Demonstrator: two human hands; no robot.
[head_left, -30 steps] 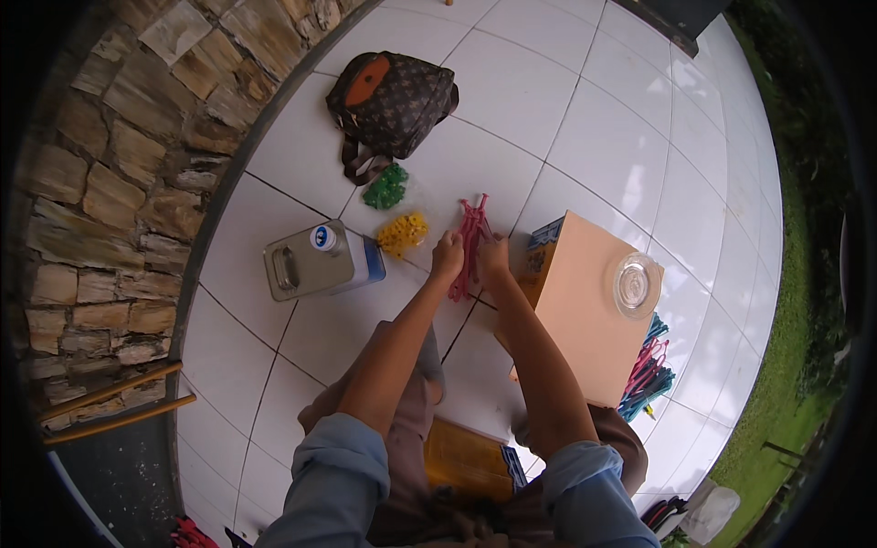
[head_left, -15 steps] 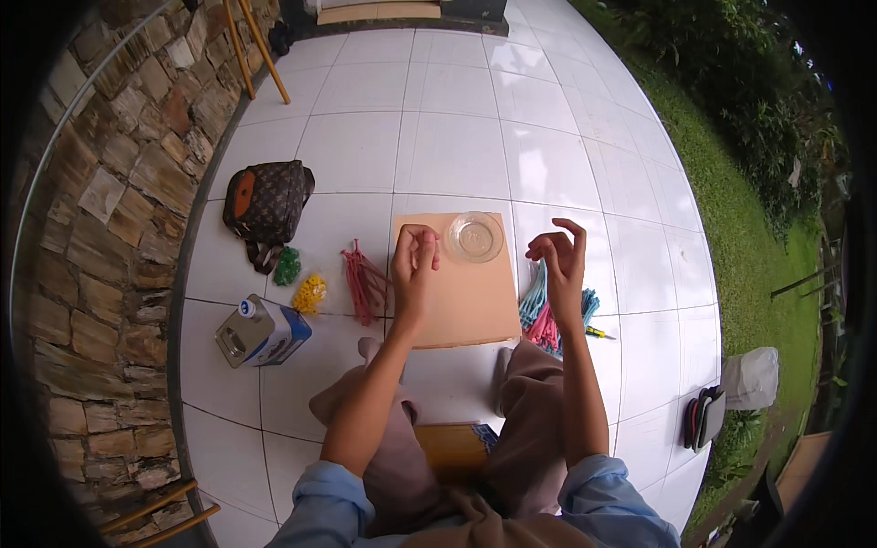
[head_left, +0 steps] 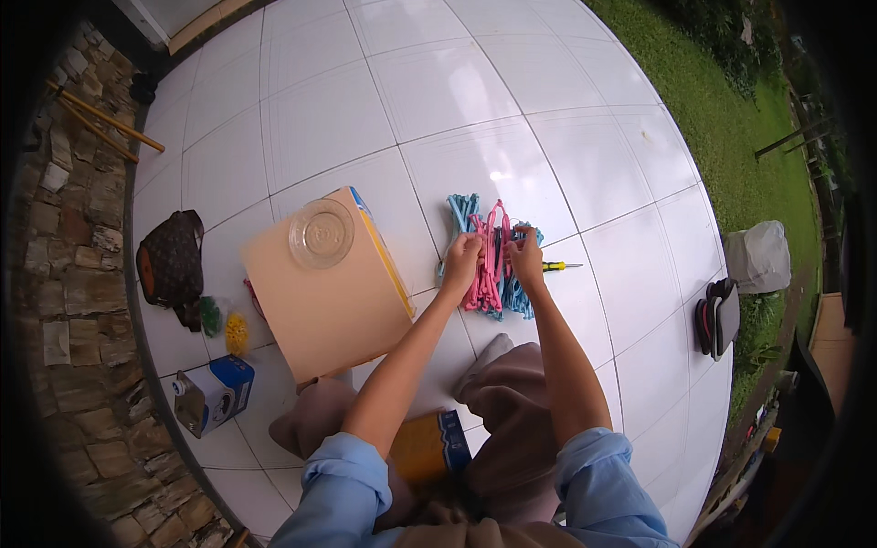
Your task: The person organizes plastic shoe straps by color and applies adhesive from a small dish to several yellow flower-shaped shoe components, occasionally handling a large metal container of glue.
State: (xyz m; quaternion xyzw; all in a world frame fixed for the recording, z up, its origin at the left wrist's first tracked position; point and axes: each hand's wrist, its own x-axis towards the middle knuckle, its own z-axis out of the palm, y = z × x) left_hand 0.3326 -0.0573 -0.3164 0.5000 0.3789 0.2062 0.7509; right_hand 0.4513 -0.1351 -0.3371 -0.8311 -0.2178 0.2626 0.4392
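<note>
Both hands are down on a pile of thin, looped strands on the tiled floor. My left hand (head_left: 463,260) has its fingers curled onto the left edge of the pink strands (head_left: 491,265). On their other side, my right hand (head_left: 524,258) is closed, its fingertips pinched where pink and blue meet; what they hold is too small to make out. Light blue strands (head_left: 463,208) stick out at the far left of the pile, and more blue strands (head_left: 517,301) lie under my right hand. A yellow-handled screwdriver (head_left: 559,266) rests just right of that hand.
To the left, a clear glass dish (head_left: 321,234) sits on a tan board (head_left: 333,310). Beyond it are a brown patterned bag (head_left: 171,260), green (head_left: 211,316) and yellow (head_left: 237,335) packets, and a metal can (head_left: 215,395). A yellow-and-blue can (head_left: 429,447) stands between my legs.
The view has swung to the right. My hands, earlier raised and apart over the board and beside it, have come down together onto the pink and blue strands.
</note>
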